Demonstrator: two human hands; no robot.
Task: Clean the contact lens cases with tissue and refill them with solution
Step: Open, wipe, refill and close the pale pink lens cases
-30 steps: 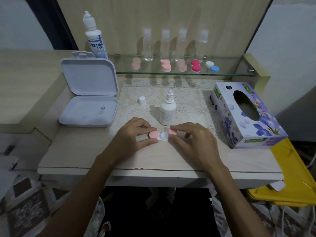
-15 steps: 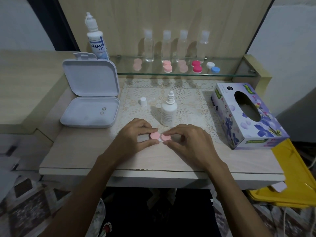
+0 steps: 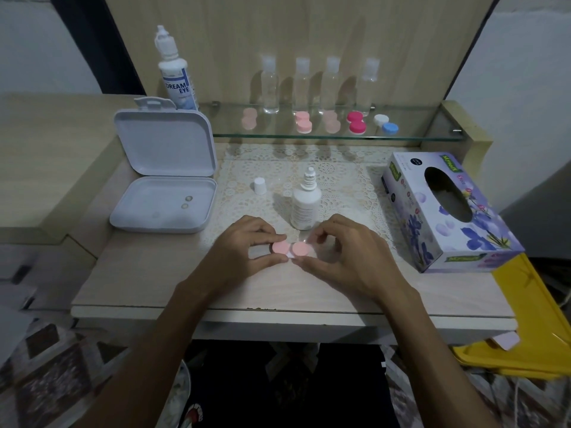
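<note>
Left hand pinches the pink lens case's left cap. Right hand pinches the right cap, on the bench.

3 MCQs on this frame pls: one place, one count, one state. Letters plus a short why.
1. Where does the small white cap stand?
A. on the glass shelf
B. on the lace mat, left of the small bottle
C. inside the white box

2. How many clear bottles stand in a row on the shelf?
A. two
B. four
C. six

3. What state is the pink case between the hands in?
A. both caps on
B. both caps off
C. one cap off

Key:
1 B: the cap sits on the mat, left of the uncapped small bottle.
2 B: four clear bottles line the back of the shelf.
3 A: two pink caps cover it, the left hand pinching one, the right hand pinching the other.
</note>
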